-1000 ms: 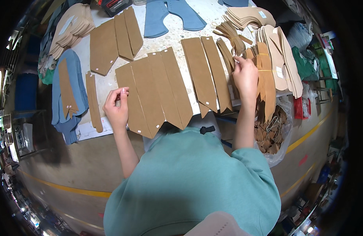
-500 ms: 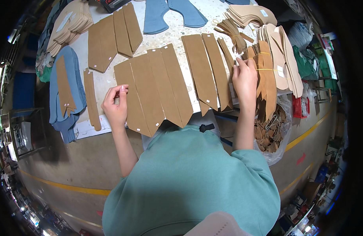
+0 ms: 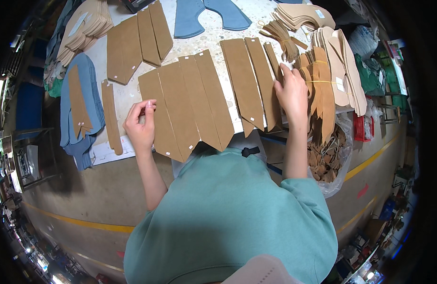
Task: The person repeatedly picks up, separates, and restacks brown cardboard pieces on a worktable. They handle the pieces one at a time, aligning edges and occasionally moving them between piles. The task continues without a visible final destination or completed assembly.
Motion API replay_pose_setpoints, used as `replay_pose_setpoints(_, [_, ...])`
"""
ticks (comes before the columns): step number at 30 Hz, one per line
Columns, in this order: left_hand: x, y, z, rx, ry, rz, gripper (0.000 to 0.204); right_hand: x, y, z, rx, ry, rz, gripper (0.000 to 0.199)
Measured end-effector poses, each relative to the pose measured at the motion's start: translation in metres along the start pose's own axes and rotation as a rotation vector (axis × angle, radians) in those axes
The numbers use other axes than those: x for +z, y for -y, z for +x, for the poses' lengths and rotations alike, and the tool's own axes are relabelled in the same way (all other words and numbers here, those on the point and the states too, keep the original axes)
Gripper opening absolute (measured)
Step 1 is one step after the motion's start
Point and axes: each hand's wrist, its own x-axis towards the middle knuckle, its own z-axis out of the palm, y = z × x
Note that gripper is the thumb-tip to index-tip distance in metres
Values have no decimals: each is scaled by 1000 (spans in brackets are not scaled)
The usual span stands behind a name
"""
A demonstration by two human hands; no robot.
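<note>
My left hand (image 3: 141,124) is closed in a pinch beside the left edge of a wide set of brown leather-like panels (image 3: 190,106) with pointed lower ends. Anything between its fingertips is too small to make out. My right hand (image 3: 292,94) reaches over a narrow brown strip (image 3: 271,57), thumb and fingers apart, its fingertips at the strip's right side. Left of that hand lie two longer brown panels (image 3: 244,87), marked with small white stickers. Just right of it is a bundle of brown notched strips (image 3: 321,78) tied with a yellow band.
Blue pieces (image 3: 90,94) are stacked at the table's left, and more blue pieces (image 3: 190,21) lie at the back. Beige stacks (image 3: 88,28) stand at the far left and right. A clear bag of brown scraps (image 3: 329,158) hangs below the right edge, near a red basket (image 3: 363,128).
My right hand has shifted slightly left and up, and its thumb now stands apart over the narrow strip. The left hand stays almost in place.
</note>
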Motion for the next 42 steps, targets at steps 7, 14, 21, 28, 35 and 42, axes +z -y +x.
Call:
replay_pose_setpoints(7, [1, 1, -1, -35, -12, -28, 13, 23, 0, 64, -79, -55, -38, 44])
replay_pose_setpoints(14, [-1, -1, -1, -7, -12, -25, 14, 36, -3, 76, -31, -116, 96, 44])
replay_pose_setpoints(21, [0, -2, 0, 5, -6, -16, 14, -6, -20, 8, 39, 52, 122, 51])
replay_pose_setpoints(28, [0, 1, -1, -9, 8, -18, 12, 2, -2, -15, 18, -25, 50, 50])
replay_pose_setpoints(35, [-1, 1, -3, -12, 6, -23, 13, 3, 3, -9, 44, -17, 102, 43])
replay_pose_setpoints(42, [2, -5, -1, 0, -5, -41, 11, -4, -3, 0, -34, 48, 27, 37])
